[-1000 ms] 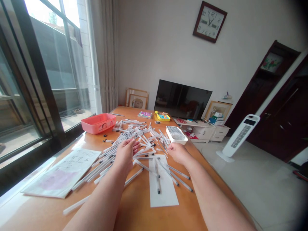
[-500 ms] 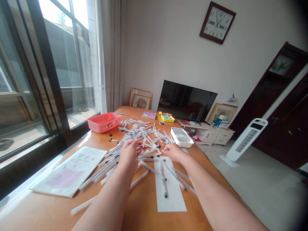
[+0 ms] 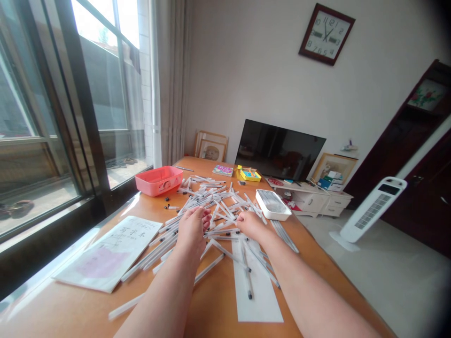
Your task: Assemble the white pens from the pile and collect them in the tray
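Many clear pen barrels (image 3: 150, 256), several with black ends, lie scattered over the wooden table. My left hand (image 3: 193, 227) is over the middle of the heap with its fingers curled in; what they hold, if anything, is hidden. To its right, my right hand (image 3: 252, 225) has thumb and fingers pinched together beside the loose barrels, and the thing between the fingertips is too small to name. Below the right hand, a white paper strip (image 3: 259, 303) has several pens lying across it. Beyond that hand stands a white tray (image 3: 269, 212) holding clear pieces.
A pink basket (image 3: 151, 184) stands at the far left by the window, with small black caps (image 3: 167, 199) near it. An exercise book (image 3: 109, 253) lies at the left. At the back are a yellow box (image 3: 250, 175) and a colourful booklet (image 3: 223, 170).
The view has shifted slightly, so everything sits a little further right and lower. My right hand has come slightly closer to the left. Both hands keep nearly the same pose.
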Tool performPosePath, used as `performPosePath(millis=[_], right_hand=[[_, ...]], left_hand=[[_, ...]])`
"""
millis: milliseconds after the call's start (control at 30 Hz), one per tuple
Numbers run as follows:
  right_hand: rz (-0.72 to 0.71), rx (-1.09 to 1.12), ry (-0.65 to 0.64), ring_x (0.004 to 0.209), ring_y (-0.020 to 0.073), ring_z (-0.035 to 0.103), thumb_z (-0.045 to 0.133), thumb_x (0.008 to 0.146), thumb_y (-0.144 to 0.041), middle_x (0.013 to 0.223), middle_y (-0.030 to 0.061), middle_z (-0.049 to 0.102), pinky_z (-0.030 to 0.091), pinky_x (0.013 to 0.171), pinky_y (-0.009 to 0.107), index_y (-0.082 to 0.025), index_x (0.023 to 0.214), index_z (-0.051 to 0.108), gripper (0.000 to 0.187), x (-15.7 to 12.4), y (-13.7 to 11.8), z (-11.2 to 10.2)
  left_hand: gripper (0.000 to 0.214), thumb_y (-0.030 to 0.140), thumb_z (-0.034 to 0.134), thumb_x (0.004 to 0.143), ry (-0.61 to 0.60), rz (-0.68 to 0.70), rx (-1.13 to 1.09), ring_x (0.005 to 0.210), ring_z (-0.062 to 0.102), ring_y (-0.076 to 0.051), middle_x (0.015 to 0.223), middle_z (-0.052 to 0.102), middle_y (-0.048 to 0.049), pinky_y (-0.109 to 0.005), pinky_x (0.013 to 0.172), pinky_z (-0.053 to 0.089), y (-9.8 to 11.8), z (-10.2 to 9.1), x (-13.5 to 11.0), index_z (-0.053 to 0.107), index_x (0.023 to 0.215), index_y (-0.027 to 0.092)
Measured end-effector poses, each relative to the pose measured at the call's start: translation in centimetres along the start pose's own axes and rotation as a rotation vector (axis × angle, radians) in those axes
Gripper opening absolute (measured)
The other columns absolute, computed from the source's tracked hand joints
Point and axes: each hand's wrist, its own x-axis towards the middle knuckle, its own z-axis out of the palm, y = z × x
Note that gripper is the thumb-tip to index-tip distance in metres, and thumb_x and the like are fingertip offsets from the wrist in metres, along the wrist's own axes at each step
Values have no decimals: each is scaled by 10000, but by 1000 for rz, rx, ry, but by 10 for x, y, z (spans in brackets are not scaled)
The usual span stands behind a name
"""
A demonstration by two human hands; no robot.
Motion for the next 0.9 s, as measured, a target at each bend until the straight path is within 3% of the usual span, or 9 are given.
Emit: performPosePath(millis=[200,333,533,700,800,900], right_hand=[[29,93,-26,586,138,530,632,703,-230,595,-7,611,312,536,245,-181,649,659,78,-13,0,-10],[51,201,-61,554,120,487,594,743,-279,606,-20,588,320,518,238,-174,724,665,129,-30,0,-24],[8,591,-169,590,103,461,651,776,-382,695,-15,615,366,576,233,-165,831,666,224,-57,-15,-42],[-25,630,-244,602,101,478,673,789,-416,742,8,641,342,544,218,-162,855,679,263,-64,-19,-48],[21,646,-155,582,102,484,648,795,-403,773,28,660,343,517,213,-161,875,668,255,-57,-6,-52],[127,549,61,553,103,485,586,788,-309,711,9,631,381,534,213,-169,867,630,167,-48,13,-56]], left_hand=[[186,193,651,764,7,-26,52,596,609,-103,839,683,-71,-206,540,434,-1,1,-1,563,926,164],[204,182,668,761,-24,-79,147,601,614,-105,853,691,-79,-226,571,459,-8,4,-4,577,942,162],[321,316,807,692,-216,-123,231,705,651,-135,903,708,-95,-250,648,491,-20,7,-12,653,913,141],[356,381,815,696,-319,-119,140,702,637,-114,946,732,-98,-238,665,489,-19,10,-13,686,936,152],[339,377,802,711,-282,-73,114,676,624,-112,945,735,-118,-236,640,483,-15,9,-11,678,923,143],[336,374,812,692,-216,-19,120,632,599,-103,865,721,-107,-212,582,440,-13,8,-8,665,884,141]])
